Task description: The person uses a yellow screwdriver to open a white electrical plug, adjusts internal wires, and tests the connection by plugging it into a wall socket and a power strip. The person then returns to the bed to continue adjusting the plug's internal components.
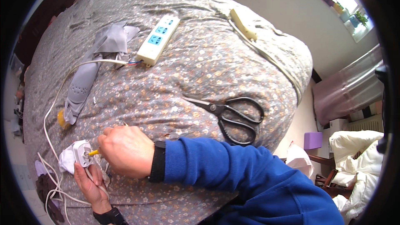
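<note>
At the lower left of the bed, my left hand (91, 185) grips a small white plastic housing (84, 155) with a white cord running from it. Its inside faces my right hand, though the details are too small to make out. My right hand (127, 150) is closed around a thin yellow-shafted tool, seemingly a screwdriver (94, 153), whose tip points into the housing. The rest of the tool is hidden in my fist. A white cloth (66, 161) lies just behind the housing.
A white power strip (146, 53) with blue sockets and coloured wires at its end lies farther off, beside a grey cloth (83, 81). Black-handled scissors (225, 118) rest right of my hands. Another corded strip (243, 24) sits near the far right edge. A yellow object (62, 118) lies left.
</note>
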Demonstrator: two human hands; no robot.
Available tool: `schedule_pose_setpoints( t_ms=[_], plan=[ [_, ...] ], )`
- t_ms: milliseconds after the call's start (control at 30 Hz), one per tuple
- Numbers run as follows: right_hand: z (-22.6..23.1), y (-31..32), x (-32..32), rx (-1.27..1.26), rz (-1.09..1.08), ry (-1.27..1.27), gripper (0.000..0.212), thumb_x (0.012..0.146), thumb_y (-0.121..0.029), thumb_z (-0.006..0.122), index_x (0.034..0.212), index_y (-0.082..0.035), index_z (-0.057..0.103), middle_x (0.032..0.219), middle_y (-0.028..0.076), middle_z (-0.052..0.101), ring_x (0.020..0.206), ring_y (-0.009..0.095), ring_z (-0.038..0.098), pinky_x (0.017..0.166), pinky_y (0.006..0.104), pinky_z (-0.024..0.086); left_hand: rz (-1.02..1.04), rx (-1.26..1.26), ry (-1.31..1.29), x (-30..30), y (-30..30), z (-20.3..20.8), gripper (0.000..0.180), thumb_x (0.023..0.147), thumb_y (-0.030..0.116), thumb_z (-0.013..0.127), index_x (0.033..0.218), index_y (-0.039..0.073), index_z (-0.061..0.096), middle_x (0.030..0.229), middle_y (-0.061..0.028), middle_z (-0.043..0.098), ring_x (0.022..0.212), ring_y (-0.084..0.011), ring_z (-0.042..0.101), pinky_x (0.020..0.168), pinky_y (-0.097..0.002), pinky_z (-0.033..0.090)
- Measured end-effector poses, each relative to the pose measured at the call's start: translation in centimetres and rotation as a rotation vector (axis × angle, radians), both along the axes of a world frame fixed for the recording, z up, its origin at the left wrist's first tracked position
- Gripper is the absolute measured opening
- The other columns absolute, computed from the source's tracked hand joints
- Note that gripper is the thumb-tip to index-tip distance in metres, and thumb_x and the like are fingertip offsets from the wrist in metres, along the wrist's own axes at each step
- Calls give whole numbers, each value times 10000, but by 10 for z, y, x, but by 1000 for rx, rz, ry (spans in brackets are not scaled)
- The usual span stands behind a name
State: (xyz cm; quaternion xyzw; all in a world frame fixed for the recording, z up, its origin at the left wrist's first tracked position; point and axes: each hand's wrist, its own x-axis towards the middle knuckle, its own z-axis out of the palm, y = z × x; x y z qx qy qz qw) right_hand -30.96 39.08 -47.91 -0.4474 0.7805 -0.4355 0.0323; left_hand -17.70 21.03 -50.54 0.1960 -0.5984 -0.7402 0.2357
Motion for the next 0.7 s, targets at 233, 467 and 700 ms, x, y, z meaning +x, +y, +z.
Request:
schedule_pose_setpoints(
  t_ms=[233,467,700],
  plan=[
    [-7,0,3,-165,-71,2,128,819,-92,632,845,14,567,946,188,548,898,380,601,698,476,529,40,-10,-17,1,4,0,333,1050,396,500,938,86,546,500,44,310,416,-40,241,413,-232,169],
    [-9,0,-2,-105,7,-51,230,841,-166,685,862,32,569,894,220,604,798,416,638,674,493,529,17,23,6,-3,5,2,304,1059,362,486,951,85,552,511,52,324,419,-42,267,411,-231,184],
    [-1,1,-4,-145,148,-158,150,870,-126,697,887,20,668,702,234,623,621,386,631,573,414,492,-55,-92,4,-1,0,-1,376,1056,392,478,1104,41,605,543,64,392,428,-39,301,425,-216,229]
  ],
)
